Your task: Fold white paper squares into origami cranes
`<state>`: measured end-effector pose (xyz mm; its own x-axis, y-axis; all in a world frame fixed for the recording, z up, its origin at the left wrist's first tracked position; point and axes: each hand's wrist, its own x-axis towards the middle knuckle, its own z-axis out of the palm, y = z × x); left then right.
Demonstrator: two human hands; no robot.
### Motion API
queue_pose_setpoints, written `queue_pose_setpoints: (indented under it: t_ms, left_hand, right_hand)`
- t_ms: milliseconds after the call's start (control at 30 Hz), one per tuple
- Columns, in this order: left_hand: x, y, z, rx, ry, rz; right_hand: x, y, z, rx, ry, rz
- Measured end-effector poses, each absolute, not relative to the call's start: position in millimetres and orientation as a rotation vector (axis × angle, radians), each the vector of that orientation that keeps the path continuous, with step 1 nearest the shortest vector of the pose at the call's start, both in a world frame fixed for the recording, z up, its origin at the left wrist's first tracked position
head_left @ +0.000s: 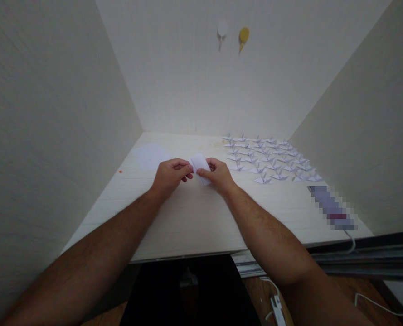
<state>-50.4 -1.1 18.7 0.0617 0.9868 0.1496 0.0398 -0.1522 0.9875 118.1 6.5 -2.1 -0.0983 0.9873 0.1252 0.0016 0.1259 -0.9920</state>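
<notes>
Both my hands meet over the middle of a pale wooden table [194,217]. Between them is a small folded white paper [200,165]. My left hand [170,174] pinches its left edge with thumb and fingers closed. My right hand [219,174] grips its right side, fingers curled round it. The paper is held just above the tabletop, tilted slightly.
Several folded white paper cranes [268,158] stand in rows at the back right of the table. A flat white sheet [151,155] lies at the back left. A blurred oblong object [332,207] with a cable lies at the right edge. Walls close in on three sides; two hooks [233,36] hang on the back wall.
</notes>
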Motion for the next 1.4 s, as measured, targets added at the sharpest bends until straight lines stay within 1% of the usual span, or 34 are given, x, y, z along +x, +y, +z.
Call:
queue_pose_setpoints:
  t_ms: [333, 667, 967, 1400]
  left_hand:
    - [-48.4, -4.5, 23.7, 1.38, 1.189, 1.274]
    - [-47.5, -2.7, 19.4, 1.329, 1.189, 1.286]
    - [-46.5, -3.0, 19.7, 1.286, 1.19, 1.275]
    - [-46.7, -4.0, 20.5, 1.288, 1.19, 1.272]
  right_hand:
    - [117.8, 5.0, 0.9, -1.141, -1.442, 1.142]
    - [116.4, 0.6, 4.0, -1.082, -1.496, 1.166]
    - [117.6, 1.7, 0.8, -1.099, -1.385, 1.052]
    - [116.3, 1.0, 2.1, -1.102, -1.369, 1.063]
